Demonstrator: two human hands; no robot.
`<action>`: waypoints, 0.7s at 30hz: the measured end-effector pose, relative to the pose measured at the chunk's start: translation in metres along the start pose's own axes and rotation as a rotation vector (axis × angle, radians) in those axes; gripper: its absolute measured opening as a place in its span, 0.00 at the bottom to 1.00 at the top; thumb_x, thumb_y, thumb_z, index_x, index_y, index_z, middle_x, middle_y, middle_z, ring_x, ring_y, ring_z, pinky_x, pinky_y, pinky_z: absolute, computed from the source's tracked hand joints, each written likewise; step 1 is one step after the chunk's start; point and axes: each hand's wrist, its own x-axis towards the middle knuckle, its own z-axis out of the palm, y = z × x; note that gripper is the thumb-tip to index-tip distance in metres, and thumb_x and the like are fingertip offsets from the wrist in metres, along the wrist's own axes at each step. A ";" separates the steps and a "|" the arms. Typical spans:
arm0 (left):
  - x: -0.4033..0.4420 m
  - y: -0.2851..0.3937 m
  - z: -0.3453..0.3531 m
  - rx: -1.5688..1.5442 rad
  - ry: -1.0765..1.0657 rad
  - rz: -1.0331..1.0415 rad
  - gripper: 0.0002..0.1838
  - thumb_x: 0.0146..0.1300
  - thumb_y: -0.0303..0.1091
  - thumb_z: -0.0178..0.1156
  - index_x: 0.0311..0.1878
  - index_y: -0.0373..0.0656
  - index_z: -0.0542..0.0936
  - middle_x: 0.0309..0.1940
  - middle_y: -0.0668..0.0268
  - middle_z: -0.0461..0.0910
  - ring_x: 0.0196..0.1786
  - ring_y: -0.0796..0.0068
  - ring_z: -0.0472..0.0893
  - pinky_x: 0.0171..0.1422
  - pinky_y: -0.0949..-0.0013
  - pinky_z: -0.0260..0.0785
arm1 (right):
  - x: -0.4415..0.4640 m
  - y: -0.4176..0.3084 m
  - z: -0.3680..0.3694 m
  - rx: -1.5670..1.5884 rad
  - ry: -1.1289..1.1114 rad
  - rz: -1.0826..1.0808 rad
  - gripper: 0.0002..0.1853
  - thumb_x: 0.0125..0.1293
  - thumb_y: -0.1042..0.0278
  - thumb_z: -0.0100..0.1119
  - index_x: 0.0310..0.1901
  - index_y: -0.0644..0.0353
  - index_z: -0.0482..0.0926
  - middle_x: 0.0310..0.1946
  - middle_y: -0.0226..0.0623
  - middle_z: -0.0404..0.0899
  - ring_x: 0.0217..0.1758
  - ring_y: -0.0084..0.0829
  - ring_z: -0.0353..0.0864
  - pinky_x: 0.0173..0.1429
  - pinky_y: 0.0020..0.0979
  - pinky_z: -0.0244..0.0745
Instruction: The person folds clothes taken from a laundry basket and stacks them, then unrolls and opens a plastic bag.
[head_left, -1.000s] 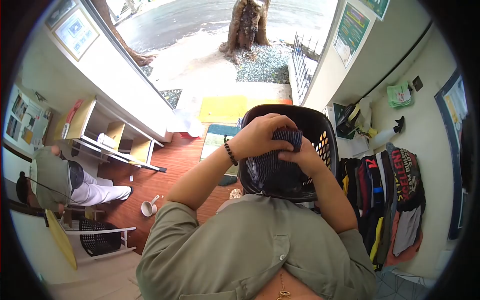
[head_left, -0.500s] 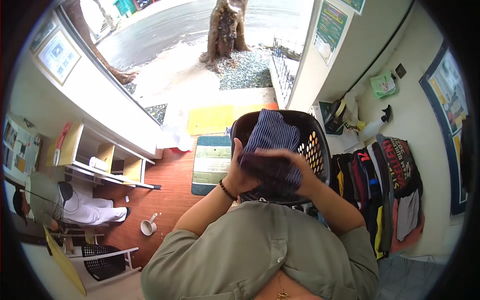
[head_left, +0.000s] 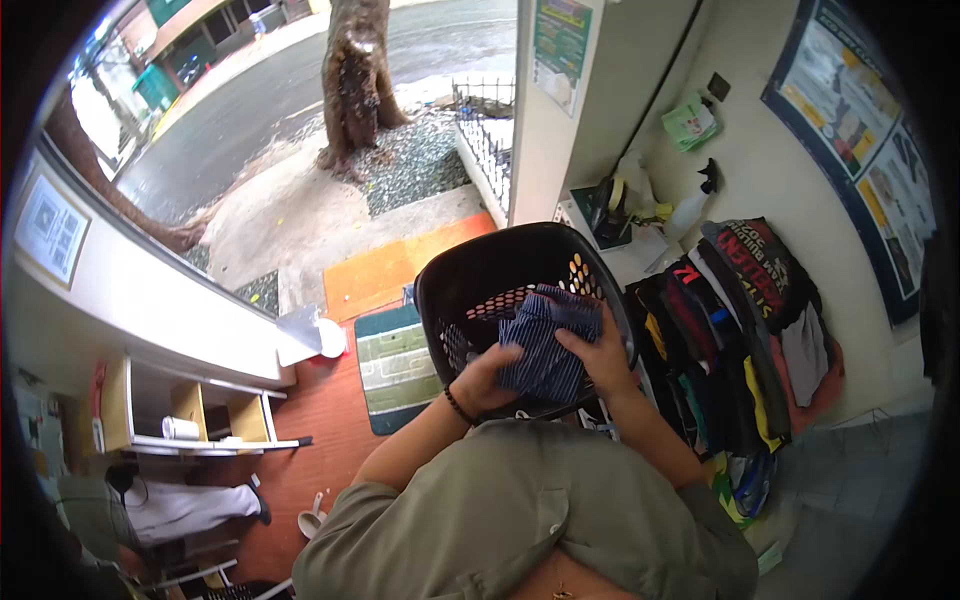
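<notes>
"Both grips are closed on cloth: we see the left hand (head_left: 484, 382) at the left edge of the navy, white-striped fabric bundle (head_left: 543, 345), and the right hand (head_left: 603, 362) at its right edge, thumb laid on top."

"Where does the bundle lie, as we view it?"

"Over the mouth of the black plastic basket with perforated walls (head_left: 495, 264), toward its near rim. We cannot tell whether the cloth rests on anything inside."

"Which step do we take this to be?"

"We judge it to be folding: the cloth is gathered into a compact, layered form, yet its edges look uneven."

"And the next move?"

"In our judgement it calls for an even hold from both sides, with the loose upper layer pressed flat. A slack thumb could let the layers slide apart."

"What do we note nearby?"

"Just right of the basket, the long row of folded, multicoloured garments (head_left: 692, 335); left of it, on the floor, the green-and-cream rectangular mat with a dark border (head_left: 398, 370)."
</notes>
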 end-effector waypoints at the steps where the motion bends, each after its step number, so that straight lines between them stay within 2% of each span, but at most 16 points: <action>1: 0.003 -0.004 -0.006 0.098 0.038 -0.030 0.25 0.63 0.26 0.55 0.64 0.36 0.69 0.58 0.56 0.76 0.60 0.62 0.77 0.69 0.58 0.69 | -0.004 -0.001 -0.001 0.265 -0.001 0.213 0.21 0.60 0.75 0.66 0.55 0.62 0.74 0.49 0.40 0.80 0.50 0.35 0.81 0.56 0.33 0.77; 2: 0.007 -0.008 -0.015 0.199 0.074 -0.062 0.26 0.61 0.23 0.56 0.64 0.36 0.69 0.59 0.56 0.76 0.61 0.62 0.77 0.69 0.57 0.68 | -0.007 -0.002 -0.012 0.458 -0.057 0.499 0.21 0.63 0.73 0.64 0.57 0.60 0.73 0.51 0.40 0.80 0.51 0.36 0.82 0.58 0.36 0.78; 4: 0.011 -0.013 -0.024 0.293 0.146 -0.162 0.28 0.57 0.15 0.54 0.64 0.36 0.69 0.58 0.59 0.76 0.60 0.63 0.77 0.69 0.58 0.68 | -0.013 0.008 -0.020 0.674 -0.080 0.686 0.21 0.64 0.72 0.63 0.58 0.60 0.73 0.52 0.40 0.80 0.51 0.37 0.83 0.58 0.36 0.78; 5: 0.010 -0.013 -0.023 0.350 0.164 -0.197 0.29 0.58 0.16 0.54 0.65 0.37 0.68 0.59 0.58 0.76 0.60 0.63 0.77 0.69 0.57 0.68 | -0.018 0.012 -0.028 0.787 -0.080 0.764 0.21 0.65 0.72 0.62 0.59 0.60 0.73 0.52 0.40 0.80 0.51 0.37 0.83 0.58 0.37 0.79; 7: 0.009 -0.013 -0.012 0.466 0.183 -0.281 0.30 0.59 0.17 0.54 0.67 0.38 0.66 0.60 0.58 0.74 0.60 0.62 0.77 0.68 0.56 0.68 | -0.025 0.014 -0.036 0.475 0.106 0.437 0.18 0.64 0.71 0.64 0.55 0.61 0.77 0.48 0.38 0.82 0.49 0.34 0.83 0.57 0.35 0.78; 8: 0.009 -0.015 -0.005 0.432 0.108 -0.211 0.32 0.61 0.19 0.55 0.70 0.41 0.62 0.62 0.57 0.73 0.61 0.62 0.76 0.67 0.57 0.69 | -0.026 0.013 -0.043 0.346 0.202 0.310 0.17 0.64 0.71 0.64 0.54 0.62 0.77 0.47 0.38 0.83 0.48 0.33 0.83 0.57 0.35 0.78; 9: 0.009 -0.015 -0.003 0.506 0.120 -0.230 0.33 0.62 0.19 0.54 0.71 0.41 0.61 0.63 0.57 0.72 0.62 0.62 0.76 0.67 0.58 0.69 | -0.026 0.009 -0.054 0.211 0.294 0.194 0.16 0.63 0.71 0.64 0.53 0.62 0.78 0.45 0.37 0.83 0.47 0.32 0.83 0.56 0.35 0.78; 11: 0.008 -0.010 -0.006 0.654 0.151 -0.237 0.33 0.63 0.20 0.54 0.72 0.42 0.59 0.64 0.56 0.71 0.62 0.62 0.75 0.66 0.59 0.70 | -0.027 -0.044 -0.076 0.071 0.469 0.125 0.19 0.59 0.68 0.70 0.51 0.63 0.79 0.42 0.36 0.84 0.46 0.30 0.82 0.54 0.35 0.77; 12: 0.005 -0.013 -0.020 0.692 0.128 -0.211 0.31 0.65 0.23 0.55 0.71 0.41 0.61 0.64 0.56 0.71 0.62 0.65 0.75 0.64 0.64 0.70 | -0.027 -0.068 -0.089 -0.002 0.574 0.101 0.21 0.58 0.66 0.72 0.51 0.63 0.79 0.42 0.37 0.83 0.45 0.31 0.82 0.53 0.35 0.78; 13: 0.003 -0.013 -0.037 0.801 0.146 -0.213 0.30 0.65 0.24 0.56 0.71 0.41 0.62 0.64 0.56 0.72 0.62 0.67 0.74 0.65 0.64 0.69 | -0.026 -0.080 -0.116 -0.032 0.646 0.024 0.25 0.56 0.61 0.73 0.53 0.63 0.78 0.45 0.38 0.83 0.45 0.32 0.82 0.54 0.35 0.77; 14: 0.000 -0.011 -0.057 0.909 0.165 -0.205 0.30 0.66 0.25 0.57 0.71 0.41 0.63 0.63 0.56 0.72 0.62 0.68 0.74 0.65 0.65 0.68 | -0.032 -0.115 -0.130 -0.171 0.708 -0.025 0.28 0.56 0.58 0.73 0.55 0.63 0.77 0.48 0.39 0.81 0.47 0.34 0.82 0.55 0.36 0.77; 15: -0.003 -0.011 -0.074 1.016 0.187 -0.190 0.29 0.66 0.26 0.57 0.70 0.41 0.64 0.63 0.57 0.73 0.62 0.70 0.73 0.66 0.66 0.67 | -0.040 -0.147 -0.139 -0.170 0.825 -0.061 0.30 0.56 0.57 0.73 0.56 0.63 0.76 0.50 0.40 0.80 0.49 0.34 0.81 0.55 0.37 0.77; 16: -0.006 -0.012 -0.086 1.022 0.200 -0.147 0.27 0.66 0.29 0.59 0.68 0.40 0.66 0.61 0.58 0.74 0.59 0.71 0.75 0.63 0.67 0.69 | -0.040 -0.158 -0.175 -0.144 0.812 -0.208 0.29 0.58 0.56 0.72 0.56 0.64 0.76 0.49 0.40 0.80 0.50 0.34 0.80 0.54 0.36 0.77; 18: -0.012 -0.009 -0.092 1.151 0.250 -0.122 0.26 0.66 0.29 0.59 0.67 0.42 0.68 0.59 0.58 0.76 0.56 0.70 0.77 0.59 0.67 0.72 | -0.053 -0.209 -0.196 -0.069 0.915 -0.289 0.27 0.60 0.61 0.70 0.58 0.65 0.75 0.51 0.43 0.80 0.51 0.35 0.81 0.52 0.34 0.79; 20: -0.016 -0.007 -0.095 1.353 0.284 -0.085 0.25 0.66 0.29 0.59 0.66 0.44 0.70 0.57 0.58 0.78 0.53 0.68 0.80 0.56 0.66 0.74 | -0.057 -0.218 -0.254 -0.010 0.872 -0.321 0.29 0.59 0.64 0.70 0.60 0.66 0.72 0.52 0.45 0.79 0.52 0.37 0.81 0.56 0.38 0.78; 21: -0.018 -0.006 -0.096 1.490 0.288 -0.062 0.24 0.65 0.30 0.59 0.65 0.45 0.71 0.55 0.58 0.79 0.52 0.67 0.81 0.55 0.66 0.74 | -0.061 -0.214 -0.289 -0.130 0.907 -0.259 0.32 0.58 0.62 0.70 0.62 0.66 0.70 0.54 0.47 0.77 0.55 0.39 0.79 0.59 0.40 0.76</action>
